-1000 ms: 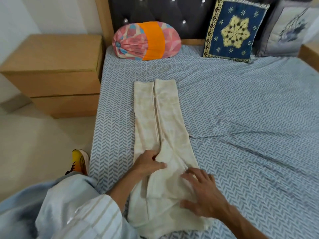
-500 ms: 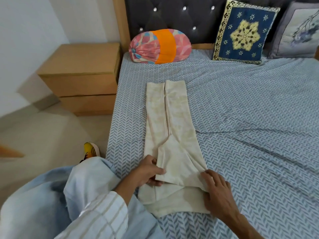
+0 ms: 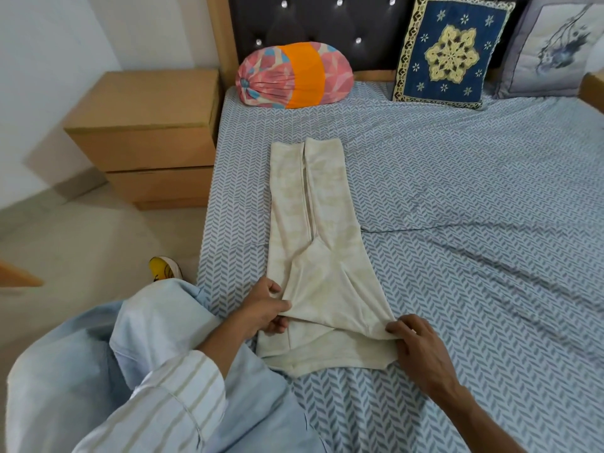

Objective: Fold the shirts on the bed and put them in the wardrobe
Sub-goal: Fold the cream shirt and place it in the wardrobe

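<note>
Both hands pinch the cream shirt [image 3: 322, 256]: left hand [image 3: 264, 310] at its left fold, right hand [image 3: 416, 349] at the right; it lies lengthwise by the bed's [image 3: 474, 207] left edge.

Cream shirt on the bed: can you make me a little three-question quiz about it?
1. True or false: both hands grip the cream shirt.
2. Which cushion leans nearest the wooden nightstand? A) blue star cushion B) pink and orange bolster
3. Fill in: the shirt lies on the ___-patterned bed sheet.

Key: 1 true: left hand and right hand pinch its near fold. 2 B. 3 chevron.
</note>
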